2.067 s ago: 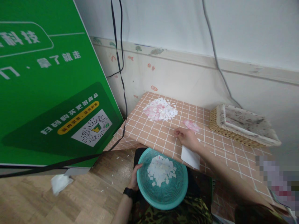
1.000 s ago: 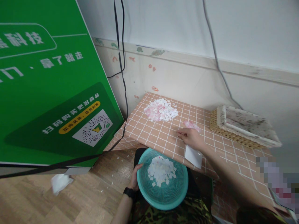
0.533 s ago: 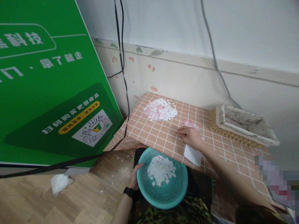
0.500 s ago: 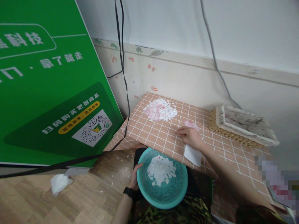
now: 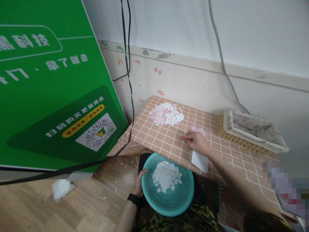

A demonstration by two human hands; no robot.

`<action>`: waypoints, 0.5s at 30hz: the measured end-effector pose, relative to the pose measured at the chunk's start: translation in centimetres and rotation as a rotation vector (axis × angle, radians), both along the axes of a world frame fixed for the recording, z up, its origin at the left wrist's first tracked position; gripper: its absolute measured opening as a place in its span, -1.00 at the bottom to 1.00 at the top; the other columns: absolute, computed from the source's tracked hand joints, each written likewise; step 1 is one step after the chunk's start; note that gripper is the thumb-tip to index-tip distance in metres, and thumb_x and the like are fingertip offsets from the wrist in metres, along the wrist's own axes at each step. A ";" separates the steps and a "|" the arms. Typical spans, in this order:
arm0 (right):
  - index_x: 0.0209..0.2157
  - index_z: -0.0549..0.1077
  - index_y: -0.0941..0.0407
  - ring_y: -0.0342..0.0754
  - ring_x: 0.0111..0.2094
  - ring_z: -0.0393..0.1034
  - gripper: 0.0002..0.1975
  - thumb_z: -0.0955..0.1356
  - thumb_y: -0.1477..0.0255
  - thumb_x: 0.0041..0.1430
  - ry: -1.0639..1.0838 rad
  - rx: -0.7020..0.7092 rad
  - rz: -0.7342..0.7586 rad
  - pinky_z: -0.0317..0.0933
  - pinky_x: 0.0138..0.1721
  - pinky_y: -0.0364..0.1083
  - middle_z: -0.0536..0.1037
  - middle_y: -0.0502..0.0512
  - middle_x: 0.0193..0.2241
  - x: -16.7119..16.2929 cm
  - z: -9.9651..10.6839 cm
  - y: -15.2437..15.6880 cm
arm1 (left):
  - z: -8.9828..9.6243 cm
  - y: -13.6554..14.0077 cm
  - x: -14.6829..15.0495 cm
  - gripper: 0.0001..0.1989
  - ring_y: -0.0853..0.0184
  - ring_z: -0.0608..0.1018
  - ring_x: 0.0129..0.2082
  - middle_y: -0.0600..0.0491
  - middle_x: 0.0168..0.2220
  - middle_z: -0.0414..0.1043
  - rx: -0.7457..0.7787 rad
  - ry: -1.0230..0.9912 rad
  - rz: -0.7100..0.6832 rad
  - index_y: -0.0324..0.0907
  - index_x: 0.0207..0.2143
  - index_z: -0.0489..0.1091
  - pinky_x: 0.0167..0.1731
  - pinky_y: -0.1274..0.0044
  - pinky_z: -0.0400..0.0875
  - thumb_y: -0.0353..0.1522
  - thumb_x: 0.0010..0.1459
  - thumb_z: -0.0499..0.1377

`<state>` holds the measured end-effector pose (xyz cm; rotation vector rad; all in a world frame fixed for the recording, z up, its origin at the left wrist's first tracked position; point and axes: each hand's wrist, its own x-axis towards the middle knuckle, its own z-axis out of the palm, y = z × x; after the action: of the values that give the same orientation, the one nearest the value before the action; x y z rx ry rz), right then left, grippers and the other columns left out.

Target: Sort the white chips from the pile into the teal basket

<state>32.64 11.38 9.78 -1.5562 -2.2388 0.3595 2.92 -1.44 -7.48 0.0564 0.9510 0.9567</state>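
Observation:
My left hand point(image 5: 140, 181) grips the left rim of a teal plastic colander point(image 5: 170, 203), which rests on my lap. Small white paper scraps point(image 5: 166, 175) lie heaped inside it. Over the checked tabletop, my right hand point(image 5: 196, 141) has its fingers close together and pointing left; whether a scrap is between them is too small to see. A folded white paper point(image 5: 200, 161) lies partly under that hand at the table's front edge. Just behind the hand is a small pink-and-white patch of paper point(image 5: 198, 129). Farther back left sits a larger pile of white and pinkish scraps point(image 5: 166, 114).
A lined wicker basket point(image 5: 253, 132) stands at the table's right rear, by the wall. On the left rises a large green printed panel point(image 5: 48, 96). Dark cables point(image 5: 131, 96) hang in front of the table's left corner. A white plastic bag point(image 5: 62, 189) lies on the floor.
The right hand has shifted very slightly over the table. My left hand and the colander stay in place; the view has turned a little.

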 end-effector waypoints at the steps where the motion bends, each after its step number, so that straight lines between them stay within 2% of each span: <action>1: -0.27 0.57 -0.02 -0.13 -0.42 0.36 -0.74 0.27 0.46 0.08 0.014 0.007 -0.012 0.17 -0.40 -0.14 0.52 0.03 -0.39 0.1 0.1 0.1 | 0.1 0.0 0.0 -0.78 0.31 0.50 -0.56 0.02 -0.55 0.52 -0.005 0.007 0.002 -0.28 -0.45 0.47 -0.44 0.48 0.36 -0.26 -0.05 0.23; 4: -0.30 0.58 0.02 -0.13 -0.45 0.36 -0.76 0.27 0.43 0.08 0.053 0.013 -0.045 0.16 -0.42 -0.14 0.52 0.04 -0.39 0.5 0.5 0.4 | 0.1 0.1 0.0 -0.77 0.29 0.51 -0.56 0.00 -0.55 0.53 -0.020 0.005 -0.018 -0.28 -0.45 0.47 -0.43 0.45 0.38 -0.26 -0.05 0.23; 9: -0.27 0.57 0.05 -0.13 -0.50 0.33 -0.76 0.29 0.34 0.10 0.059 -0.021 -0.053 0.15 -0.46 -0.15 0.52 0.05 -0.46 1.0 1.1 0.6 | 0.0 0.2 0.1 -0.76 0.21 0.55 -0.44 -0.03 -0.52 0.54 -0.026 -0.047 -0.025 -0.29 -0.43 0.48 -0.34 0.42 0.39 -0.25 -0.04 0.21; 11: -0.22 0.55 0.06 -0.11 -0.51 0.34 -0.72 0.28 0.28 0.12 0.116 0.031 -0.156 0.15 -0.46 -0.15 0.53 0.06 -0.48 0.7 1.6 0.4 | 0.0 0.1 0.0 -0.74 0.19 0.55 -0.41 -0.04 -0.50 0.55 -0.029 -0.073 -0.033 -0.29 -0.40 0.48 -0.33 0.41 0.39 -0.24 -0.04 0.22; 15: -0.22 0.52 0.13 -0.10 -0.54 0.31 -0.58 0.17 0.17 0.21 0.335 0.298 -0.521 0.14 -0.49 -0.15 0.44 0.04 -0.60 -0.9 2.3 -0.7 | 0.0 0.1 0.0 -0.71 0.20 0.55 -0.42 -0.05 -0.49 0.55 -0.024 -0.057 -0.039 -0.32 -0.39 0.48 -0.33 0.41 0.38 -0.23 -0.04 0.22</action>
<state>31.72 10.68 12.11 -1.6903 -1.4908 0.1135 2.91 -1.30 -7.52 0.0273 0.9051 0.9063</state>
